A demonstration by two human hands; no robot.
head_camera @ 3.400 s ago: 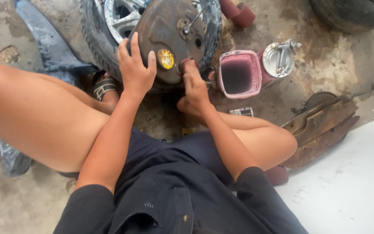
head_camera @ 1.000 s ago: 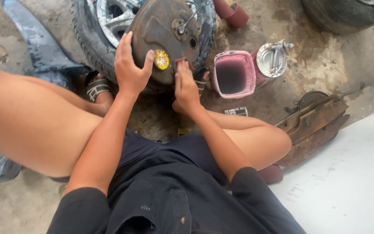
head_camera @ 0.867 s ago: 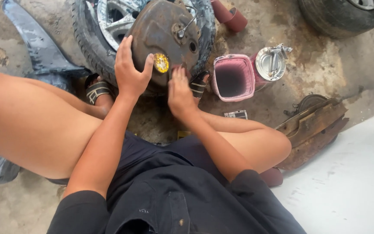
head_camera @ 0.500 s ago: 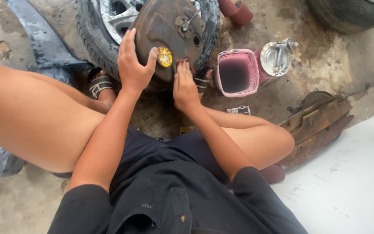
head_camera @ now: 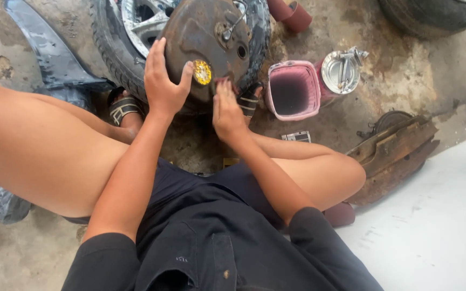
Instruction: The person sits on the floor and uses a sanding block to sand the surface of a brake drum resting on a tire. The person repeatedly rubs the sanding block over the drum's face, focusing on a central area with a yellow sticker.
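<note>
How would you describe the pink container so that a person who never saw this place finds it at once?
Start at the tyre lying on the concrete floor, with the rusty round metal part resting on it. Just to the right of that part stands the pink container, open at the top, dark and grimy inside. Its pink colour and squarish mouth set it apart from the round shiny metal lid beside it.

Rusty-brown drum (head_camera: pixel 206 32) — pink bucket (head_camera: pixel 293 91)
</note>
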